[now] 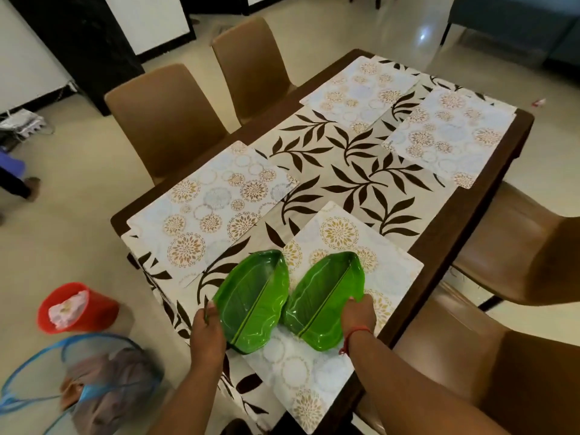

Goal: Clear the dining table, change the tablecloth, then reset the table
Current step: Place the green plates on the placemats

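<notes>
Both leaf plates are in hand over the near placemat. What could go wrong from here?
1. The left hand and right hand each grip only one edge of a green leaf plate, so either might tip or slip.
2. The near placemat lies close to the table edge and may slide when a plate lands.
3. The plates touch and could knock together.

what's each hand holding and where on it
Each holds a green leaf-shaped plate by its near rim: the left hand the left plate, the right hand the right plate.
</notes>
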